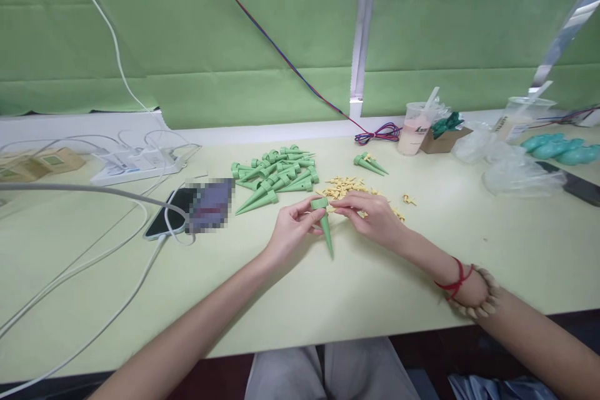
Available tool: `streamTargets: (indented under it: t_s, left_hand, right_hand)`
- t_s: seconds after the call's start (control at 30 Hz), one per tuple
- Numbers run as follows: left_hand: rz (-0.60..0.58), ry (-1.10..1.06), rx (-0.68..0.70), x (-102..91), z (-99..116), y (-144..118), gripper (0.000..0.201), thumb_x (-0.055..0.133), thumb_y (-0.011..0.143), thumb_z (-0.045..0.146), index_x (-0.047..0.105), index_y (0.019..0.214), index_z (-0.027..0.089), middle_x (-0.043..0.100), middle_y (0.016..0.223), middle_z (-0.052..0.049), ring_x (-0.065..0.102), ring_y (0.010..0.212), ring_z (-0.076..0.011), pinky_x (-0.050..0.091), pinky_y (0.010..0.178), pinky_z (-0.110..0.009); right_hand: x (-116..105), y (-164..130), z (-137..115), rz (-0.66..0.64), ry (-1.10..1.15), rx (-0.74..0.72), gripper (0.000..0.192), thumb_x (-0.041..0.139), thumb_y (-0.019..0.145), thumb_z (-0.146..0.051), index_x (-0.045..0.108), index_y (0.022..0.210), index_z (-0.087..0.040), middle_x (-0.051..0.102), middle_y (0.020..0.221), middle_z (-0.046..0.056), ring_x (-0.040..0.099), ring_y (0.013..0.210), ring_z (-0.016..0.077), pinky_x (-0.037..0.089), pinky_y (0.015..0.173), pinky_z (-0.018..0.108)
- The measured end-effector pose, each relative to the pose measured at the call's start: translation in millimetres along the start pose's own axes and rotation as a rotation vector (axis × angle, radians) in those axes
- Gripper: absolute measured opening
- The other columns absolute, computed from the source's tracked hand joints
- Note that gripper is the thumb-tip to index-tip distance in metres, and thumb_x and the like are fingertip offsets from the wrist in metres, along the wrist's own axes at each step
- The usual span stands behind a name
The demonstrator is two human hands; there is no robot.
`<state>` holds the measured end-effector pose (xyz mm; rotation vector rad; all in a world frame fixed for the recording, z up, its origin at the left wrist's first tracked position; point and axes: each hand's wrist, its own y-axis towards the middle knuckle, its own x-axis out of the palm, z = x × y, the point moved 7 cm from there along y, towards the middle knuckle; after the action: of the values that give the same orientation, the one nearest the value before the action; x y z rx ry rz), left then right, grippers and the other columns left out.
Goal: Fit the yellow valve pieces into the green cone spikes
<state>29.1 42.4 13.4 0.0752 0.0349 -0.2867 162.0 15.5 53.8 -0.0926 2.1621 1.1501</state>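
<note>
My left hand (293, 225) is closed round the capped head of a green plastic watering spike (327, 234), whose tip points down toward me. Against the side of that head, my right hand (368, 215) pinches a small yellow plastic piece, mostly hidden by the fingers. Just beyond my hands lies a heap of loose yellow pieces (344, 187), and one stray yellow piece (409, 200) sits to its right. Many more green spikes (276, 176) are piled behind my left hand. Farther back, two green spikes (370, 164) lie together with a bit of yellow at their heads.
At left, a phone (171, 215) with cables lies near a white power strip (135, 165). White cables cross the table's left side. A drink cup (415, 131), a small cardboard box (445, 140), plastic bags (522, 175) and a dark phone (581, 187) stand or lie at right.
</note>
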Motion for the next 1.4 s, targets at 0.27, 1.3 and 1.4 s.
streamTargets:
  t_s: [0.27, 1.3, 1.4]
  left_hand:
    - [-0.055, -0.059, -0.012, 2.0, 2, 5, 0.035, 0.063, 0.070, 0.040, 0.066, 0.096, 0.017, 0.057, 0.071, -0.001, 0.054, 0.062, -0.0099, 0.049, 0.057, -0.021]
    - [0.028, 0.011, -0.022, -2.2, 13, -1, 0.034, 0.066, 0.066, 0.042, 0.069, 0.086, 0.015, 0.056, 0.066, 0.000, 0.054, 0.056, -0.0098, 0.051, 0.052, -0.022]
    - [-0.032, -0.002, -0.076, 2.4, 7, -1, 0.035, 0.064, 0.068, 0.043, 0.068, 0.085, 0.013, 0.058, 0.067, -0.002, 0.055, 0.056, -0.0104, 0.050, 0.052, -0.021]
  right_hand:
    - [-1, 2, 4, -0.021, 0.090, 0.049, 0.020, 0.049, 0.085, -0.024, 0.061, 0.101, -0.020, 0.065, 0.093, 0.006, 0.061, 0.083, 0.0150, 0.054, 0.068, 0.027]
    - [-2, 2, -4, -0.094, -0.214, -0.073, 0.022, 0.038, 0.090, -0.027, 0.058, 0.090, -0.018, 0.063, 0.081, 0.007, 0.059, 0.075, 0.0165, 0.046, 0.065, 0.027]
    - [5, 0, -8, -0.172, -0.296, -0.203, 0.024, 0.039, 0.090, -0.029, 0.058, 0.092, -0.015, 0.062, 0.081, 0.009, 0.058, 0.077, 0.0181, 0.045, 0.066, 0.028]
